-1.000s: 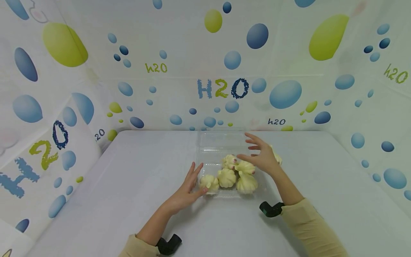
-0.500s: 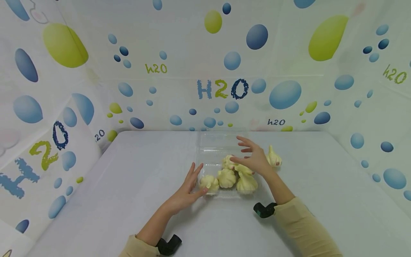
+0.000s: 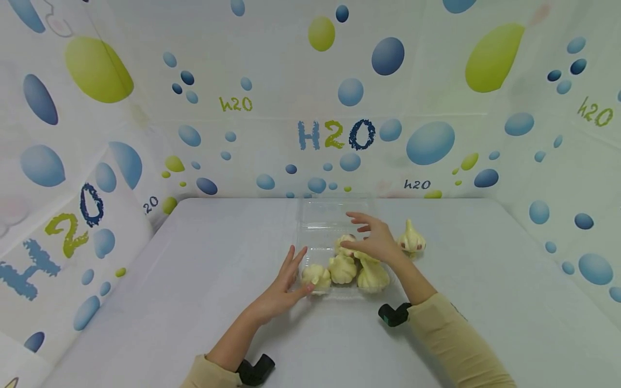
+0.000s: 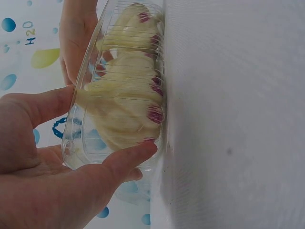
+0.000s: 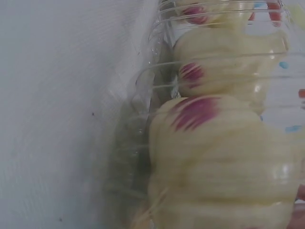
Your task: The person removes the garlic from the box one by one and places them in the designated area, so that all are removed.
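A clear plastic clamshell box (image 3: 339, 295) stands on the table with several garlic bulbs (image 3: 342, 269) inside. Its transparent lid (image 3: 322, 213) is folded back. At the box's front left corner is my left hand (image 3: 278, 296), fingers extended along the side; the left wrist view shows its fingertips touching the rim and wall. My right hand (image 3: 375, 242) hovers over the right rear part, fingers spread and slightly bent, thumb beside a rear bulb (image 3: 343, 243). Whether that thumb touches the bulb I cannot tell. The hand partly hides the bulbs beneath it.
One garlic bulb (image 3: 411, 240) lies on the white table (image 3: 218, 253) outside the box, right of my right forearm. A patterned cloth wall (image 3: 271, 134) borders the table at the back and sides. Black wrist devices (image 3: 394, 314) hang below both forearms.
My right hand has moved left and slightly toward me over the box, uncovering the loose bulb at the right. My left hand and the box have stayed in place.
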`<control>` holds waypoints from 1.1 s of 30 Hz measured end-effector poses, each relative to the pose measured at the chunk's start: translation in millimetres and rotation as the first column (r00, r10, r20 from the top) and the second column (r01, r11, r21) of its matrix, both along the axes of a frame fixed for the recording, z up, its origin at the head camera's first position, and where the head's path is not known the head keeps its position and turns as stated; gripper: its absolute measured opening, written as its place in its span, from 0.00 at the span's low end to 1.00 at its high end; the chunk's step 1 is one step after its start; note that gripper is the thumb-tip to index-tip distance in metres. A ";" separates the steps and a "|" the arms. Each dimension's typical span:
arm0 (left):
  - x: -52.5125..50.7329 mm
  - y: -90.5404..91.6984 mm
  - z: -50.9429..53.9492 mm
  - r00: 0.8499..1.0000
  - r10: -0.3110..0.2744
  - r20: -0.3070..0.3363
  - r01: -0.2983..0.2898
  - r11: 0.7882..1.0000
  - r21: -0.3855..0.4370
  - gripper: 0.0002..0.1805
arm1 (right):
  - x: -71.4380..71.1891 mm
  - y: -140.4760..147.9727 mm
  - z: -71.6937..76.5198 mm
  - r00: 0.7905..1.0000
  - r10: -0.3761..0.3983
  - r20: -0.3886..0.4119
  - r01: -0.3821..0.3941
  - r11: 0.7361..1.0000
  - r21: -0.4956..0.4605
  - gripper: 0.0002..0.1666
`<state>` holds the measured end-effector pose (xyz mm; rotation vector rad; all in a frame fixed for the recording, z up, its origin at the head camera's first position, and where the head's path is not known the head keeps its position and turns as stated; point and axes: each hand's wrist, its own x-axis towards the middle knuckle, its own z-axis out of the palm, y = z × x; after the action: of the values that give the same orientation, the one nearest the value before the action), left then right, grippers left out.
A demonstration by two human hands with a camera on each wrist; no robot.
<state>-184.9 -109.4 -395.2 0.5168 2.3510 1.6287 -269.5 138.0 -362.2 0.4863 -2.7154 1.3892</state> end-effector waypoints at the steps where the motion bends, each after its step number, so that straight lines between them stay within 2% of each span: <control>1: -0.1 0.1 0.1 1.000 0.000 0.000 0.000 1.000 0.001 0.41 | -0.4 -0.6 0.2 1.000 0.005 -0.002 -0.005 1.000 0.015 0.42; 6: 0.0 0.5 0.7 1.000 0.002 0.000 -0.002 1.000 0.004 0.41 | -0.9 -3.6 0.0 1.000 0.026 0.002 -0.026 0.995 0.097 0.40; 13: 0.2 0.6 1.2 1.000 0.000 0.007 0.000 1.000 0.015 0.41 | -0.1 -7.9 -2.5 0.997 0.056 -0.043 -0.046 0.976 0.213 0.37; 24: -1.1 -0.9 -2.7 1.000 -0.008 0.003 0.008 1.000 0.014 0.41 | 0.9 -9.0 -3.3 0.992 0.101 -0.076 -0.074 0.952 0.296 0.33; 33: -0.2 0.3 -0.3 1.000 -0.001 0.003 0.001 1.000 0.017 0.42 | -4.9 -9.4 -6.3 0.996 0.085 0.002 -0.081 0.941 0.329 0.36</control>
<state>-185.1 -109.1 -395.5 0.5182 2.3357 1.6495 -274.3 128.6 -368.4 0.6311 -2.9602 0.9394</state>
